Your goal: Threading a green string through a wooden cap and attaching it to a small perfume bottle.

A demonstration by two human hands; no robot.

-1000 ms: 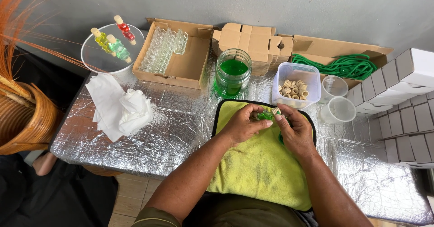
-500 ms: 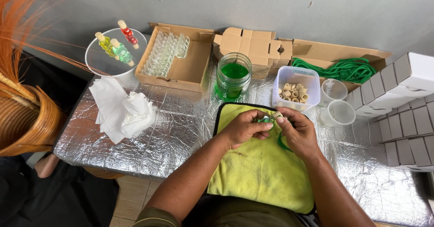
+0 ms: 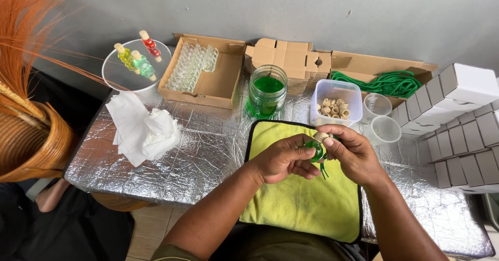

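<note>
Left hand [image 3: 280,161]: I see it clamped round a small green bottle [image 3: 314,150], held above the yellow cloth [image 3: 306,204].
Right hand [image 3: 353,154]: pinched on the wooden cap [image 3: 320,136] at the bottle's top, touching my left.
Cord [image 3: 323,168]: green, dangling just under both hands.
Ahead of the hands: jar of green liquid [image 3: 266,91], tub of wooden caps [image 3: 335,104].
Risk: I judge a slack pinch could drop the cap; tilting the bottle could spill onto the cloth.
</note>
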